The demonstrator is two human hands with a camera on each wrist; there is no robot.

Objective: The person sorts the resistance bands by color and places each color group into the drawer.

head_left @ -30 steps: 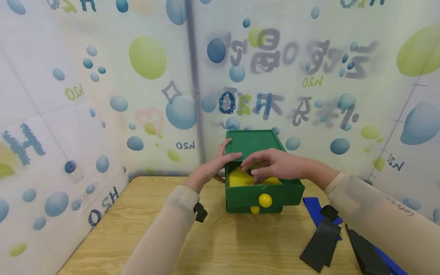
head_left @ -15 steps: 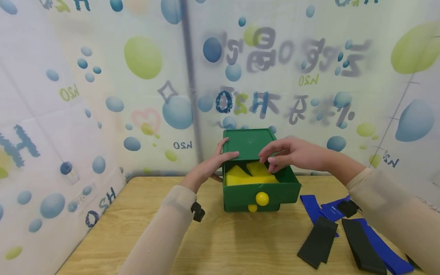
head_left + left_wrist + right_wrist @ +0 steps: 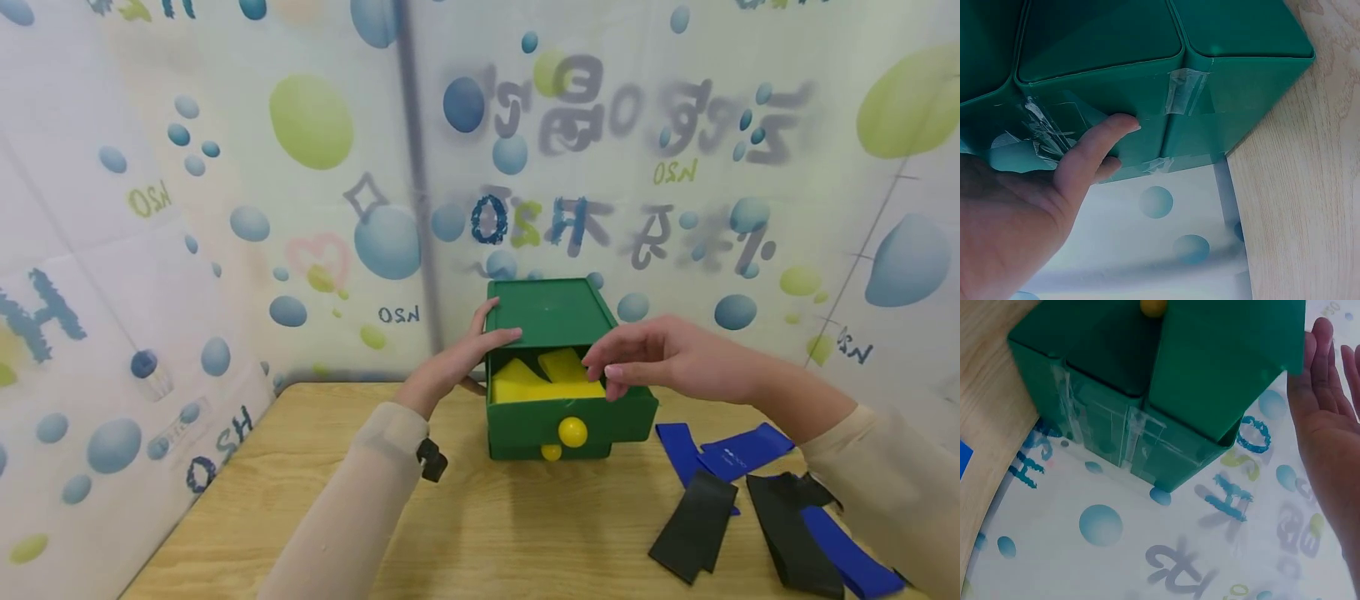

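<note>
A small green drawer chest [image 3: 551, 312] stands on the table, its upper drawer [image 3: 525, 425] pulled out. Flat yellow pieces [image 3: 528, 383] lie inside that drawer. My left hand [image 3: 453, 362] rests on the chest's left top edge, thumb on the top, other fingers along the side. The left wrist view shows a fingertip [image 3: 1124, 124] against the taped green side. My right hand [image 3: 675, 362] hovers at the drawer's right rim, fingers loosely bent and holding nothing. In the right wrist view its fingers [image 3: 1321, 369] show beside the drawer's corner.
Yellow knobs sit on the upper drawer front and the lower drawer [image 3: 551, 452]. Blue strips [image 3: 742, 454] and black strips [image 3: 693, 525] lie on the wooden table [image 3: 300, 492] at the right. A patterned curtain [image 3: 315, 208] hangs close behind the chest.
My right hand has drawn back rightward out of the drawer, uncovering the yellow pieces. My left hand stays on the chest; the drawer remains pulled out.
</note>
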